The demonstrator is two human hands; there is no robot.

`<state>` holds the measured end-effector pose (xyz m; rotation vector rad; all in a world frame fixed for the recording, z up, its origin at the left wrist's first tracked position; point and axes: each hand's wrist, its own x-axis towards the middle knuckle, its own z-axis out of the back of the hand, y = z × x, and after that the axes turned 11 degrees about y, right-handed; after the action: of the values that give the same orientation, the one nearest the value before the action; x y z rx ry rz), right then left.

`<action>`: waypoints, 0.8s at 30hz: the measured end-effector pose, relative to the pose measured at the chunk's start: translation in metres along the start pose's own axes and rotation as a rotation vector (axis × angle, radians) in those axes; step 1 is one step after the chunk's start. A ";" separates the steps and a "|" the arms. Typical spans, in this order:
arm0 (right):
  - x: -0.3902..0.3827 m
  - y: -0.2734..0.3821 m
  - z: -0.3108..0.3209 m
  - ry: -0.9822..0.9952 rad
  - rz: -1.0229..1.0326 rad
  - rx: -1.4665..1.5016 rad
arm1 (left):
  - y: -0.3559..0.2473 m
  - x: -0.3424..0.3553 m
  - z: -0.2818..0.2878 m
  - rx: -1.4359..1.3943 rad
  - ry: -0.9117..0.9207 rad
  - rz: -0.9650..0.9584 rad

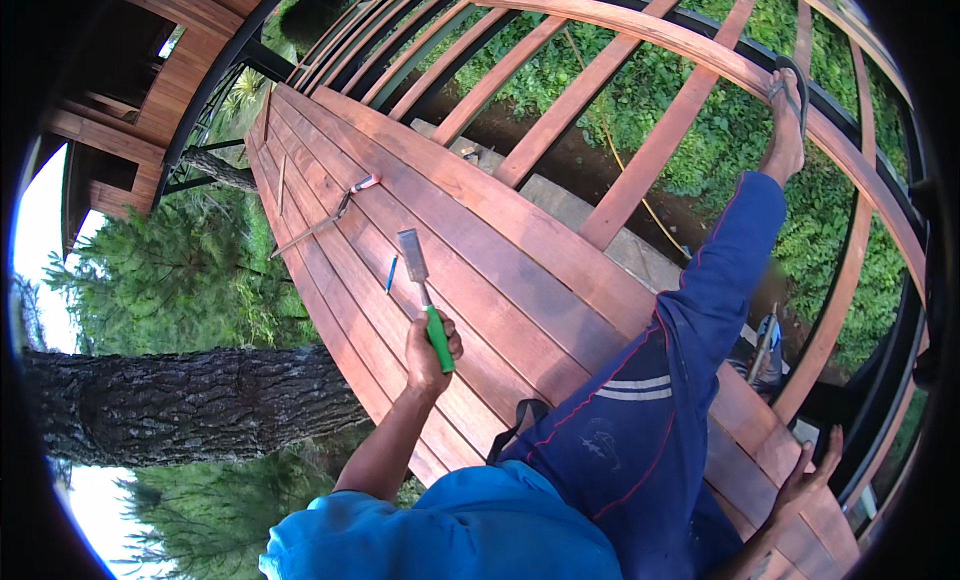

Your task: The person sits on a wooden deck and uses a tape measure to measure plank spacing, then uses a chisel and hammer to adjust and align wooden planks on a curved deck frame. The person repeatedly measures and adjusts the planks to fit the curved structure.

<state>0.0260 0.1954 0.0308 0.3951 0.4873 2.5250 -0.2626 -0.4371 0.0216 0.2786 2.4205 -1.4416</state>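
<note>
My left hand [430, 355] is closed around the green handle of a chisel [436, 338], its broad metal blade raised over the reddish deck boards [500, 280]. A blue pencil [391, 273] lies on the boards just left of the blade. Farther along the deck lies a long thin tool [310, 230] with a red-and-white end. My right hand [805, 480] is at the lower right beside the deck's edge, fingers apart with nothing visible in them. My left forearm comes up from my blue-sleeved body, and my leg in navy trousers stretches up to the right.
My sandalled foot [785, 120] rests at a curved beam [620, 30] above open framing, with greenery and soil below. A tree trunk [200, 405] stands beside the deck's left edge. A wooden structure [180, 60] is at upper left. A yellow cord [628, 178] runs beneath the slats.
</note>
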 end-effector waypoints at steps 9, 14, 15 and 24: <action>0.032 0.284 -0.030 0.334 0.448 0.492 | 0.032 -0.024 -0.135 0.240 0.190 0.416; 0.011 0.278 -0.044 0.392 0.370 0.563 | -0.002 -0.012 -0.139 0.332 0.236 0.565; 0.005 0.270 -0.044 0.411 0.330 0.570 | -0.010 -0.009 -0.139 0.375 0.281 0.531; -0.016 0.224 -0.045 0.488 0.080 0.532 | -0.065 0.070 -0.128 0.300 0.521 0.230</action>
<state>-0.0772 -0.0025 0.0809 -0.0286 1.3639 2.5340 -0.3694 -0.3543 0.1069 1.0855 2.4163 -1.7877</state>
